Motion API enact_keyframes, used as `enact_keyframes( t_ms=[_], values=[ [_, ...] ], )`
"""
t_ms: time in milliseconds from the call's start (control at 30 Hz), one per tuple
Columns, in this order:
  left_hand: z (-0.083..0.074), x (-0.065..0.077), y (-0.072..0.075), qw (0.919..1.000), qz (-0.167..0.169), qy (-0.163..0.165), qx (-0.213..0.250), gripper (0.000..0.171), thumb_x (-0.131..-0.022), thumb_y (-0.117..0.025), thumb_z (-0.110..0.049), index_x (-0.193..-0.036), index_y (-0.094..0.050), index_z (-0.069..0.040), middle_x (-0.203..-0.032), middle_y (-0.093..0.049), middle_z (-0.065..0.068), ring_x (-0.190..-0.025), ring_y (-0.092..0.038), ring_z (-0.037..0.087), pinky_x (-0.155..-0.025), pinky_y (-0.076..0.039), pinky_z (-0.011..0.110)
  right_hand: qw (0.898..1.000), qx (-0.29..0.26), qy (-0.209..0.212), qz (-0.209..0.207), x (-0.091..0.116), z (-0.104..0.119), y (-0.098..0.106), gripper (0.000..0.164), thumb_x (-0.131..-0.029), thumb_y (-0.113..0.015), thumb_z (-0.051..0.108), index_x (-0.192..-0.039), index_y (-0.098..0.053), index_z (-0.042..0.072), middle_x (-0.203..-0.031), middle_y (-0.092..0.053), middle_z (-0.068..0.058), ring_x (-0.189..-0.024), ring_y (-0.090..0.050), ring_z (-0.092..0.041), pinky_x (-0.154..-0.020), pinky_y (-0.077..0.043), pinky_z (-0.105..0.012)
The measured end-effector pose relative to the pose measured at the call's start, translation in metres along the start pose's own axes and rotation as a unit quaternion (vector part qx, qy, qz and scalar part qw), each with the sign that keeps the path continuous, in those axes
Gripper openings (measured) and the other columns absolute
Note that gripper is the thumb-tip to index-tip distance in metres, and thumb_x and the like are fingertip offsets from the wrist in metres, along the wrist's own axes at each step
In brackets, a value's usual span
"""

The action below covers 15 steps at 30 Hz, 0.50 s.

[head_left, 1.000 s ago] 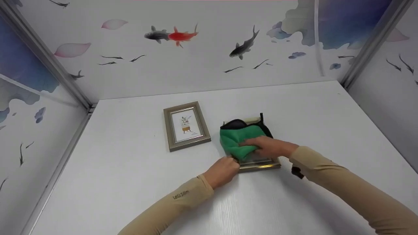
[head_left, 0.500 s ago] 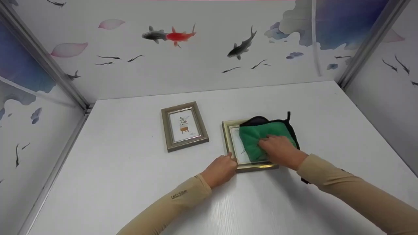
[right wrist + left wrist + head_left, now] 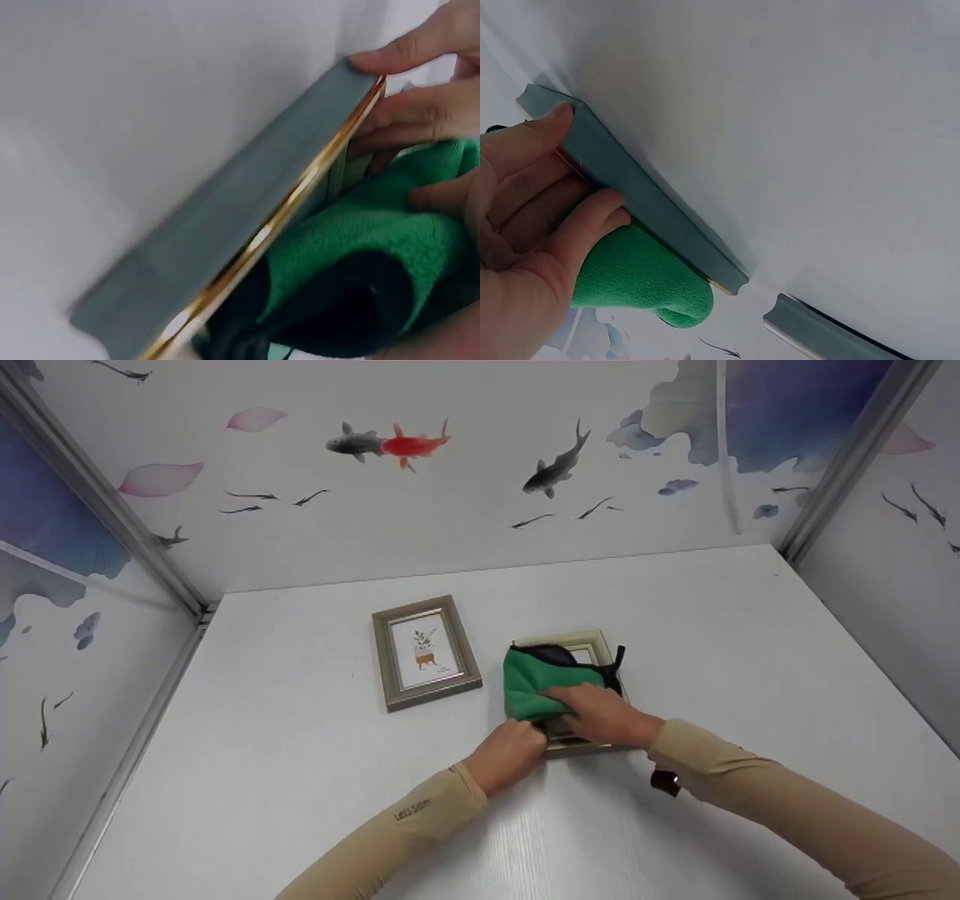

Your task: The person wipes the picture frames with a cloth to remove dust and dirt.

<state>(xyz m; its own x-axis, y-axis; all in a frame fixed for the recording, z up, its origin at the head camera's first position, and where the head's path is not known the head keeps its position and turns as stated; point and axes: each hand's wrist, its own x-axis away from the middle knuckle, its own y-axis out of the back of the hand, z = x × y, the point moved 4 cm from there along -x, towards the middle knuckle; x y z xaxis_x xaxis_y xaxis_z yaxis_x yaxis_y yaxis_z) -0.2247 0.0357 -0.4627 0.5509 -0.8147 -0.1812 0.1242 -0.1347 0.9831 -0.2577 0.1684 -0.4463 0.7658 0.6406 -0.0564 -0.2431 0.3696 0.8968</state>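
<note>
A picture frame (image 3: 596, 639) with a gold-toned rim lies on the white table, mostly covered. My left hand (image 3: 508, 756) grips its near left corner; in the left wrist view the thumb lies on the frame's grey outer side (image 3: 641, 184) and fingers reach over the rim. Over the glass, my right hand (image 3: 602, 715) holds a green cloth (image 3: 536, 686) with black edging and a loop, pressing it toward the frame's left side. The right wrist view shows the cloth (image 3: 375, 232) bunched and folded along the gold edge. The picture underneath is mostly hidden.
A second picture frame (image 3: 427, 652), showing a potted plant, lies face up to the left, a small gap away. White walls (image 3: 480, 472) printed with fish and petals enclose the table (image 3: 285, 720) at back and sides. A small dark object (image 3: 665, 781) shows beneath the right sleeve.
My right hand has wiped the cloth to the right across the glass, then back left, uncovering part of the far right rim. My left hand stays at the corner.
</note>
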Motion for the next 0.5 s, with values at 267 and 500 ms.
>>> enact_keyframes(
  t_ms=[267,500],
  values=[
    [0.005,0.001,-0.004,0.9992,-0.007,0.011,0.037,0.003,-0.086,-0.073,-0.011,-0.083,-0.072,-0.010,-0.077,-0.066,0.000,-0.065,-0.058,0.009,-0.057,-0.046,0.026,0.994,0.073,0.031,0.081,0.031,-0.018,0.019,0.032,-0.086,-0.059,-0.012,-0.110,-0.066,0.008,-0.100,-0.065,-0.001,-0.088,-0.059,-0.016,-0.076,-0.051,-0.037],
    [0.012,-0.003,-0.001,0.9962,0.016,0.007,0.085,0.006,-0.083,-0.076,-0.016,-0.086,-0.076,-0.011,-0.082,-0.069,-0.003,-0.071,-0.061,0.012,-0.059,-0.042,0.026,0.974,0.223,-0.001,0.023,0.057,-0.015,0.024,0.023,-0.079,-0.075,-0.002,-0.098,-0.063,0.004,-0.096,-0.066,-0.011,-0.097,-0.063,-0.033,-0.073,-0.054,-0.044]
  ],
)
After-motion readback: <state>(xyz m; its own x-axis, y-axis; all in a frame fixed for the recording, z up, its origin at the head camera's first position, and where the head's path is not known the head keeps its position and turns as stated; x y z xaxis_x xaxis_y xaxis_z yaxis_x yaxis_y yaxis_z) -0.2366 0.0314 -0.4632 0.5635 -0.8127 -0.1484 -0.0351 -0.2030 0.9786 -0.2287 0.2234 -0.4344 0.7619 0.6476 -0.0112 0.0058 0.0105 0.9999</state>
